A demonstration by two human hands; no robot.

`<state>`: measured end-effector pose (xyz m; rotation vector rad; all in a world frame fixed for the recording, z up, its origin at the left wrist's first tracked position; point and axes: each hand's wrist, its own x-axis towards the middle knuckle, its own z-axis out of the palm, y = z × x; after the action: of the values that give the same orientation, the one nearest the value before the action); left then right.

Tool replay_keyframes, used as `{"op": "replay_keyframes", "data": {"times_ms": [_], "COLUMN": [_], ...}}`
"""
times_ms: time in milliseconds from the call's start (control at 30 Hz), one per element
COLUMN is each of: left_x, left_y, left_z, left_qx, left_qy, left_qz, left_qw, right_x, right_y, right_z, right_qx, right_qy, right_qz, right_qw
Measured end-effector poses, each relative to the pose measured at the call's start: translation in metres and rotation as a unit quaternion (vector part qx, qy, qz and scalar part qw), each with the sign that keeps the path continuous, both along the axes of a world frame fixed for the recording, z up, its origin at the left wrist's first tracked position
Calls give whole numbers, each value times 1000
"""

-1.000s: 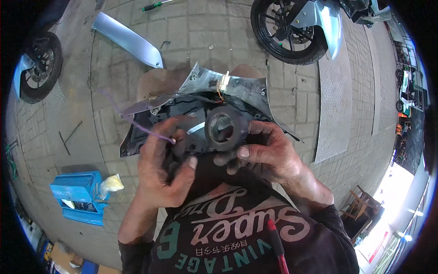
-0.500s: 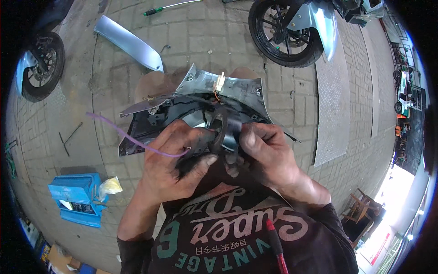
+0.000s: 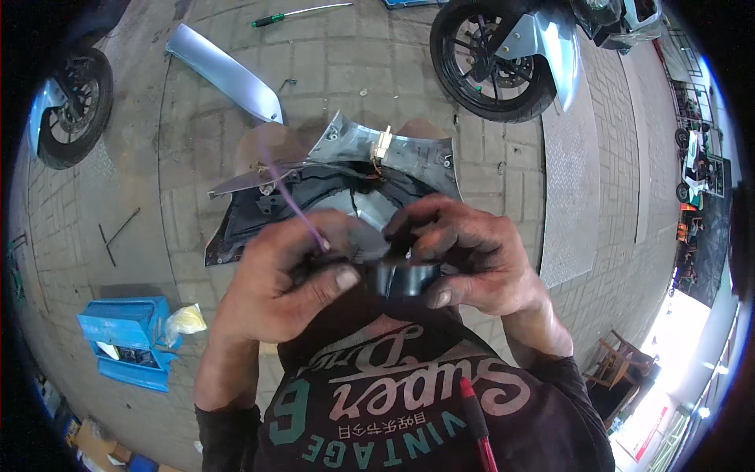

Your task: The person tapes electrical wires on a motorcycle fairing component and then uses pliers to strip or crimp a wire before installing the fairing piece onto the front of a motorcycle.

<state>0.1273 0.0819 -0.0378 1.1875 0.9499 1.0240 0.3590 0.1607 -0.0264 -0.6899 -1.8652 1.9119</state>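
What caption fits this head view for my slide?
Both hands, left hand and right hand, grip a dark round part above a grey fairing panel on paving.

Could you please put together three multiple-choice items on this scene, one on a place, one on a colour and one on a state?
1. Where does the blue toolbox lie?
A. On the paving at the person's left
B. Beside the front wheel at upper right
C. On the silver panel

2. What colour is the screwdriver handle at the top?
A. Red
B. Green
C. Yellow

3. How is the dark round part kept?
A. Lying on the paving
B. Hanging from a wire
C. Gripped by both hands

Answers:
1 A, it sits low on the left, by the left forearm.
2 B, the grip end shows green.
3 C, the left hand and right hand close on it together over the chest.
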Motion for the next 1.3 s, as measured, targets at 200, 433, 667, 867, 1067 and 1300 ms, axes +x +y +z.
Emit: {"op": "replay_keyframes", "data": {"times_ms": [200, 433, 667, 867, 1067, 1300], "left_x": [11, 12, 13, 13, -4, 8], "left_y": [-1, 1, -5, -5, 1, 3], "left_z": [3, 10, 6, -4, -8, -5], "left_qx": [53, 104, -2, -88, -44, 9], "left_qy": [-5, 165, 64, 16, 137, 167], "left_qz": [143, 135, 91, 110, 76, 196], "left_qw": [988, 972, 994, 990, 987, 966], "right_x": [-16, -23, -24, -31, -28, -45], "right_y": [-10, -7, -14, -5, -6, -12], "right_z": [5, 10, 8, 11, -14, -14], "right_qx": [149, 274, 294, 321, 106, 96], "right_qy": [-31, -47, -42, -143, -72, -68], "right_qz": [-84, -74, -64, -69, -105, -139], "right_qw": [985, 958, 953, 934, 986, 983]}}
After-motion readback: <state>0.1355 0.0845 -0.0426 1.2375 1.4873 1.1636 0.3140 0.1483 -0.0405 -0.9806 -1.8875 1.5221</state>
